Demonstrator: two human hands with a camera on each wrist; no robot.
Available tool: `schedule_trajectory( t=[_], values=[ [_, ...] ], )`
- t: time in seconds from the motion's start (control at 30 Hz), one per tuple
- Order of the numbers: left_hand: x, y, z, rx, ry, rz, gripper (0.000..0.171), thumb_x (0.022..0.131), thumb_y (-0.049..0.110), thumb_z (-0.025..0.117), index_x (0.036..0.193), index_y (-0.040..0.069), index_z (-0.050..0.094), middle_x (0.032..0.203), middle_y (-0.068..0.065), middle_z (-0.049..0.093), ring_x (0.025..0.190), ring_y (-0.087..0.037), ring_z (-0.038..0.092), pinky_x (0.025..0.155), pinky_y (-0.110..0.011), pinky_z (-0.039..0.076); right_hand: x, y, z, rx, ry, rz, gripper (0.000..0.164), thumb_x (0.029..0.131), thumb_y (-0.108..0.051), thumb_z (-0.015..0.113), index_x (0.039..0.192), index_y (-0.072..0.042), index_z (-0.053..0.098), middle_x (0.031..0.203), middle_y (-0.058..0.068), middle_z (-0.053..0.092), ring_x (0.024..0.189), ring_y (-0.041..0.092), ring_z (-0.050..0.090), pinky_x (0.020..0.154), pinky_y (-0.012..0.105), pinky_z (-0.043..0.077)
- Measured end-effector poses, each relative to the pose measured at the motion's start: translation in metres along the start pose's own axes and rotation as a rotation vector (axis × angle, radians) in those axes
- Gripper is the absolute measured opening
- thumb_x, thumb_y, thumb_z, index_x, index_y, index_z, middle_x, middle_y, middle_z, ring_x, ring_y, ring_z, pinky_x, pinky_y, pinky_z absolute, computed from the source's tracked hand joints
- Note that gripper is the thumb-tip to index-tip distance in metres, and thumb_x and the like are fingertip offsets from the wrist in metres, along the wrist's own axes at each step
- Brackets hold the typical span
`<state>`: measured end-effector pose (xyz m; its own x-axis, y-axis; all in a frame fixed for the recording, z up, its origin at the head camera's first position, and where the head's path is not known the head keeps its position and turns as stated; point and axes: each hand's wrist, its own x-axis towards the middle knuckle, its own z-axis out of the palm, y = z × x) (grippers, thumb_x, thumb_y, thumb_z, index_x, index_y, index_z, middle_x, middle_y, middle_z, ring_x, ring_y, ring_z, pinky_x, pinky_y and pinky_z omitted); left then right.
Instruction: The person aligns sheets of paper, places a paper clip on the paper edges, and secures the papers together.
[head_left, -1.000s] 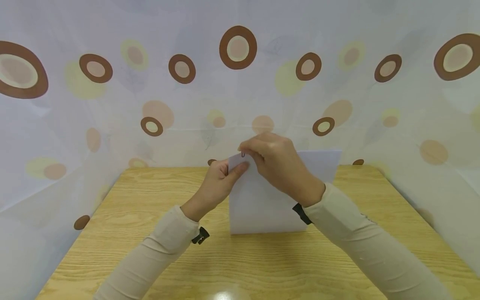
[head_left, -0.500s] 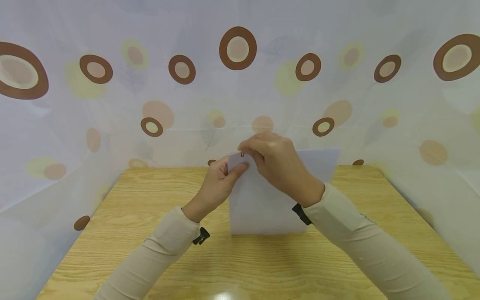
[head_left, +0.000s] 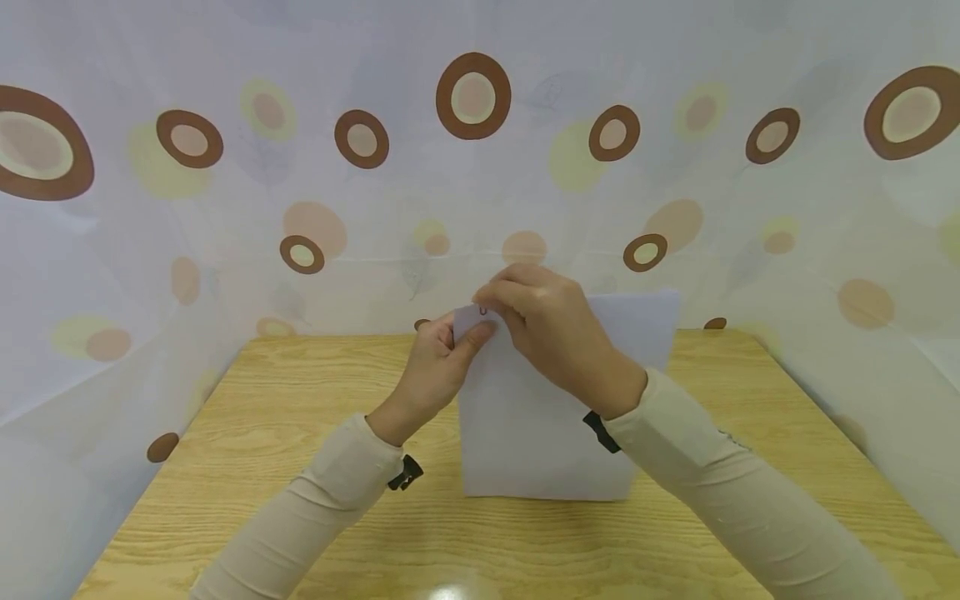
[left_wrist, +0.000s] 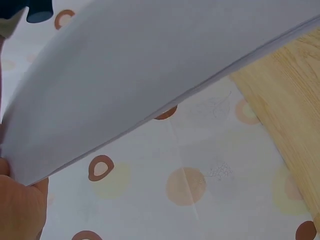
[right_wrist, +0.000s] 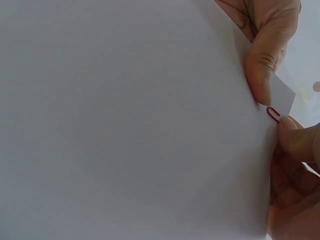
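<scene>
White sheets of paper [head_left: 540, 433] stand upright above the table, held by both hands. My left hand [head_left: 438, 367] grips their upper left corner, thumb on the near face and fingers behind. Over the top edge a small red paper clip [right_wrist: 273, 114] sits on the paper near that corner. My right hand [head_left: 547, 325] pinches the clip's outer end between thumb and fingertips; only its rounded loop shows. In the left wrist view the stack's edge shows more than one layer, and the left hand [left_wrist: 20, 207] is at the lower left corner of the view.
A wooden table [head_left: 315, 383] lies under the hands. Behind it and at both sides hangs a white sheet [head_left: 420, 192] printed with brown rings and pale dots. Black straps [head_left: 406, 472] show at both wrists, below beige sleeves [head_left: 322, 492].
The paper's lower edge has come nearer to me and lower in view, and the sheets have tilted slightly. Both hands stay at the corner, with the right still pinching the paper clip.
</scene>
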<state>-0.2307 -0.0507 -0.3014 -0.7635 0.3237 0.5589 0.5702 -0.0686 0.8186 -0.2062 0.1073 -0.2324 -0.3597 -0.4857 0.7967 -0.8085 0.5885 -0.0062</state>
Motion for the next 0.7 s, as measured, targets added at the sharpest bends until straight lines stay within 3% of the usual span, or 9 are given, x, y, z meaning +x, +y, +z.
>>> schedule_trajectory(
  t=[0.27, 0.47, 0.7],
  values=[
    [-0.0010, 0.0035, 0.0010, 0.033, 0.019, 0.044, 0.017, 0.097, 0.005, 0.055, 0.092, -0.010, 0.062, 0.073, -0.016, 0.062, 0.062, -0.012, 0.060, 0.052, -0.025, 0.049, 0.0015, -0.0028, -0.0005, 0.002, 0.035, -0.026, 0.007, 0.083, 0.004, 0.071, 0.087, -0.001, 0.073, 0.088, 0.008, 0.067, 0.083, 0.020, 0.066, 0.073, 0.026, 0.054],
    [-0.0031, 0.0050, 0.0029, 0.064, 0.041, 0.030, 0.018, 0.096, 0.005, 0.055, 0.085, -0.008, 0.060, 0.064, -0.008, 0.051, 0.057, -0.011, 0.051, 0.050, -0.022, 0.041, 0.0008, -0.0035, 0.0013, -0.004, 0.036, -0.036, 0.007, 0.083, 0.005, 0.071, 0.086, -0.001, 0.073, 0.088, 0.008, 0.067, 0.081, 0.020, 0.066, 0.073, 0.026, 0.054],
    [-0.0038, 0.0030, 0.0037, 0.054, 0.039, 0.028, 0.018, 0.097, 0.007, 0.055, 0.090, -0.008, 0.061, 0.072, -0.013, 0.061, 0.061, -0.011, 0.059, 0.052, -0.023, 0.047, -0.0017, -0.0020, 0.0025, -0.009, 0.039, -0.037, 0.007, 0.083, 0.003, 0.071, 0.088, -0.001, 0.073, 0.089, 0.008, 0.067, 0.081, 0.019, 0.066, 0.073, 0.026, 0.054]
  ],
)
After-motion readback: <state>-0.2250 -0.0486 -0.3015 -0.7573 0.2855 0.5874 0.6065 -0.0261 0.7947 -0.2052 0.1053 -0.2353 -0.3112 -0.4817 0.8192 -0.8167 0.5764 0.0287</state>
